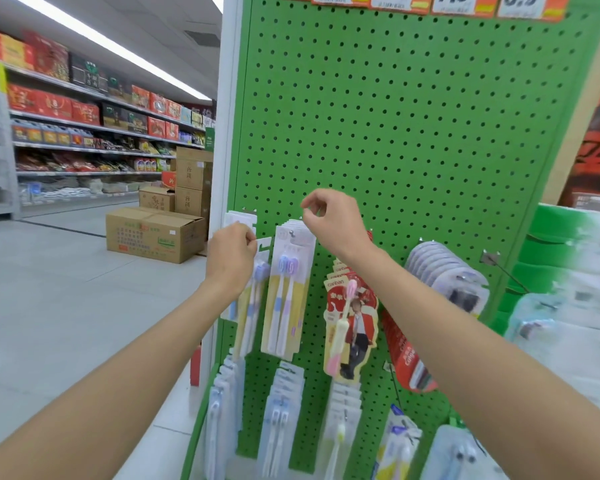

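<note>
A green pegboard (413,126) carries toothbrush packs on metal hooks. My left hand (231,258) pinches the top of a yellow-backed pack of blue and purple toothbrushes (252,306) at the board's left edge. Just right of it hangs a stack of matching packs (286,299). My right hand (329,220) hovers above that stack with fingers curled. Its thumb and forefinger sit a little apart at the tip of the stack's hook (292,233); I cannot tell if they touch it.
Red-carded toothbrush packs (350,317), a red toothpaste box (406,355) and clear blister packs (447,271) hang to the right. More toothbrush packs fill the row below. Cardboard boxes (153,233) stand on the aisle floor at left, before stocked shelves. Green packages (565,237) pile up at right.
</note>
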The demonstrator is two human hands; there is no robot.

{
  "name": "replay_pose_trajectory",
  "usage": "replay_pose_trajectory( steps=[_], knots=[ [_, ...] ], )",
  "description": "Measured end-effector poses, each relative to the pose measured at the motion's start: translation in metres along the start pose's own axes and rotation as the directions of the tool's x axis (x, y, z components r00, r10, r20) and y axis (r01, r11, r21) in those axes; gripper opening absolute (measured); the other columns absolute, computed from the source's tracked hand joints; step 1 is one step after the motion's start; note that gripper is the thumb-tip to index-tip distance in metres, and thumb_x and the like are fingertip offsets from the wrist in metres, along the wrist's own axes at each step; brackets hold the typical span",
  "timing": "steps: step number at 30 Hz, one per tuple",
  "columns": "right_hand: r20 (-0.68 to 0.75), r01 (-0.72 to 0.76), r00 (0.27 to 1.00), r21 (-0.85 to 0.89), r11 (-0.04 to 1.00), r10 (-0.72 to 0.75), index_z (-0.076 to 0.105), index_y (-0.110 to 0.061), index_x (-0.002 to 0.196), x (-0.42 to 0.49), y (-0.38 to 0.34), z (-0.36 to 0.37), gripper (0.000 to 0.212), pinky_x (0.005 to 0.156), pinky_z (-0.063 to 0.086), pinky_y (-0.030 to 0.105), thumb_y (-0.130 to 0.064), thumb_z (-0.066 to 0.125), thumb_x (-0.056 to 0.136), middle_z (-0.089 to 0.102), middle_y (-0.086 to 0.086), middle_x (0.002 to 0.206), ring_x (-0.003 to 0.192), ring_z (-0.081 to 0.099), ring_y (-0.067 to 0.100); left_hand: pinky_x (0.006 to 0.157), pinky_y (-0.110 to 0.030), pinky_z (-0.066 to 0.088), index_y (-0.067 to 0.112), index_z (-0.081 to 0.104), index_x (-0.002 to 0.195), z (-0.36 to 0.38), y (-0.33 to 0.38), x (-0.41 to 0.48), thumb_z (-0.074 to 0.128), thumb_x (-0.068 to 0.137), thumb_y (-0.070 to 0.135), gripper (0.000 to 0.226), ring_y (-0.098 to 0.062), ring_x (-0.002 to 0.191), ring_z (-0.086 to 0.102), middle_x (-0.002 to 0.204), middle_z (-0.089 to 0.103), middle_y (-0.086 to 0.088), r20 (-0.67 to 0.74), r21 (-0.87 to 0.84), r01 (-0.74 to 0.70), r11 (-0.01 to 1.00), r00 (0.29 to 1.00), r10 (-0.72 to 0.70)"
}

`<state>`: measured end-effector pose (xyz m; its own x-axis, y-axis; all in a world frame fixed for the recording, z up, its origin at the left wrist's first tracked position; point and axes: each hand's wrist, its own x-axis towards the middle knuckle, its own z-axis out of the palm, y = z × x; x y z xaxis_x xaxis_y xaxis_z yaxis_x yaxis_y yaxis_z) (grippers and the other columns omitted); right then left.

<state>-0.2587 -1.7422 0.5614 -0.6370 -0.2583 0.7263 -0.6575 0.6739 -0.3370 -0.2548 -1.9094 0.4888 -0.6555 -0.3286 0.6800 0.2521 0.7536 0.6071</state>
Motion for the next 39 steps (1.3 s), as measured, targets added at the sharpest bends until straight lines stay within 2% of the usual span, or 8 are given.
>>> replay_pose_trajectory(
  steps=[7, 14, 16, 21, 27, 31, 36, 39],
  knots=[
    [0.044, 0.01, 0.999, 0.026, 1.0, -0.011, 0.069, -0.009, 0.094, -0.073, -0.02, 0.037, 0.017, 0.07, 0.051, 0.032, -0.004, 0.054, 0.088, 0.063, -0.002, 0.08, 0.069, 0.055, 0.01, 0.071, -0.036, 0.053, 0.011, 0.073, 0.081, -0.02, -0.006, -0.037, 0.061, 0.089, 0.01, 0.014, -0.022, 0.081, 0.064, 0.079, 0.069, 0.0, -0.015, -0.07, 0.082, 0.994, 0.996, -0.083],
    [0.086, -0.234, 0.971, 0.154, 0.96, 0.223, 0.052, -0.013, 0.134, -0.145, -0.019, 0.089, 0.039, 0.099, 0.046, 0.034, -0.019, 0.057, 0.095, 0.056, 0.001, 0.124, 0.11, 0.053, 0.013, 0.072, -0.027, 0.05, 0.02, 0.068, 0.094, -0.022, -0.025, -0.076, 0.071, 0.086, 0.018, 0.009, -0.011, 0.076, 0.065, 0.085, 0.072, 0.001, 0.02, -0.383, 0.266, 0.885, 0.96, -0.28],
    [0.093, -0.291, 0.956, 0.239, 0.926, 0.277, 0.046, -0.015, 0.139, -0.165, -0.015, 0.102, 0.045, 0.099, 0.043, 0.029, -0.025, 0.057, 0.097, 0.053, -0.003, 0.126, 0.114, 0.05, 0.012, 0.078, -0.032, 0.056, 0.019, 0.07, 0.085, -0.014, -0.036, -0.087, 0.074, 0.083, 0.018, 0.005, -0.015, 0.079, 0.069, 0.084, 0.073, -0.001, 0.068, -0.483, 0.337, 0.809, 0.935, -0.348],
    [0.214, -0.471, 0.88, 0.492, 0.732, 0.423, 0.045, -0.024, 0.139, -0.2, 0.002, 0.133, 0.045, 0.068, 0.041, 0.009, -0.025, 0.057, 0.095, 0.054, -0.011, 0.098, 0.086, 0.055, -0.001, 0.084, -0.036, 0.059, 0.013, 0.072, 0.085, 0.013, -0.059, -0.124, 0.078, 0.082, 0.016, 0.007, -0.021, 0.085, 0.071, 0.091, 0.074, -0.007, 0.297, -0.689, 0.534, 0.49, 0.825, -0.482],
    [0.259, -0.545, 0.833, 0.536, 0.645, 0.489, 0.052, -0.021, 0.119, -0.234, 0.034, 0.154, 0.03, 0.087, 0.051, 0.032, -0.029, 0.063, 0.091, 0.062, -0.007, 0.105, 0.094, 0.06, 0.009, 0.065, -0.023, 0.057, 0.011, 0.069, 0.088, 0.046, -0.08, -0.167, 0.072, 0.088, 0.013, 0.003, -0.011, 0.072, 0.07, 0.086, 0.073, -0.004, 0.546, -0.691, 0.691, 0.213, 0.692, -0.473],
    [0.322, -0.629, 0.769, 0.538, 0.561, 0.553, 0.05, -0.018, 0.113, -0.243, 0.048, 0.155, 0.033, 0.082, 0.051, 0.028, -0.032, 0.068, 0.089, 0.065, -0.002, 0.108, 0.096, 0.064, 0.01, 0.063, -0.019, 0.056, 0.013, 0.068, 0.094, 0.058, -0.081, -0.182, 0.069, 0.09, 0.016, 0.005, -0.008, 0.075, 0.07, 0.087, 0.073, -0.001, 0.688, -0.618, 0.781, 0.091, 0.593, -0.418],
    [0.296, -0.619, 0.769, 0.567, 0.544, 0.567, 0.059, -0.023, 0.1, -0.251, 0.052, 0.155, 0.009, 0.086, 0.052, 0.033, -0.027, 0.064, 0.093, 0.067, -0.005, 0.099, 0.089, 0.064, 0.008, 0.065, -0.022, 0.057, 0.015, 0.064, 0.088, 0.05, -0.077, -0.19, 0.063, 0.095, 0.02, 0.008, -0.008, 0.072, 0.072, 0.079, 0.075, 0.002, 0.771, -0.549, 0.83, 0.1, 0.549, -0.324],
    [0.31, -0.651, 0.731, 0.584, 0.486, 0.608, 0.06, -0.026, 0.093, -0.252, 0.052, 0.15, 0.011, 0.085, 0.051, 0.034, -0.026, 0.051, 0.1, 0.066, -0.005, 0.095, 0.084, 0.061, 0.009, 0.074, -0.026, 0.056, 0.018, 0.068, 0.095, 0.046, -0.081, -0.193, 0.06, 0.096, 0.027, 0.011, -0.01, 0.082, 0.073, 0.091, 0.076, 0.002, 0.792, -0.499, 0.831, 0.245, 0.552, -0.26]
  ],
)
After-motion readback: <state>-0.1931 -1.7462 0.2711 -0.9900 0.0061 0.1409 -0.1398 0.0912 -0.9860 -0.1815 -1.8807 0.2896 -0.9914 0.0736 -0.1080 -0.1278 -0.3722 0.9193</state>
